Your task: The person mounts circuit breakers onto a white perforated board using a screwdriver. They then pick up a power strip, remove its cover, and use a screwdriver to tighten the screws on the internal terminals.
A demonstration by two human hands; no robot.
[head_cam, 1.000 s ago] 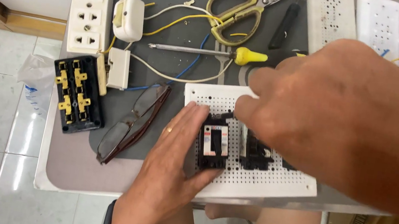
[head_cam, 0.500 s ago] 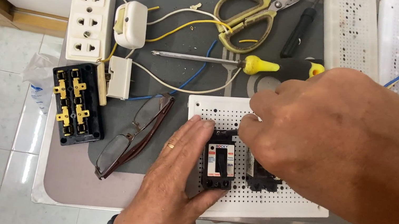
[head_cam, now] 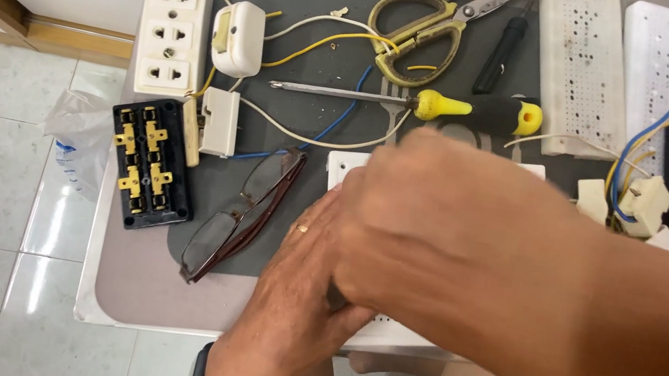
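White perforated board [head_cam: 345, 166] lies at the near edge of the grey mat [head_cam: 307, 23], low centre of the head view, almost wholly hidden under both hands; only its upper-left corner and a strip of its near edge show.

Right hand [head_cam: 451, 242] enters from 4 o'clock, forearm crossing the lower right, back of hand up, fingers curled downward over the board. Left hand [head_cam: 305, 286] comes up from 6 o'clock, palm down, a ring on one finger, its fingertips tucked under the right hand. The two hands are pressed together, overlapping. What the fingers hold cannot be told; they are hidden.

Just at 9 o'clock of the left hand: folded glasses [head_cam: 245, 214], lying tilted. Further toward 9 o'clock: black terminal block [head_cam: 150, 163] with brass contacts showing in its open face. At 12 o'clock of the hands: yellow-and-black screwdriver [head_cam: 419, 103], lying crosswise; beyond it, yellow-handled scissors [head_cam: 418, 27].
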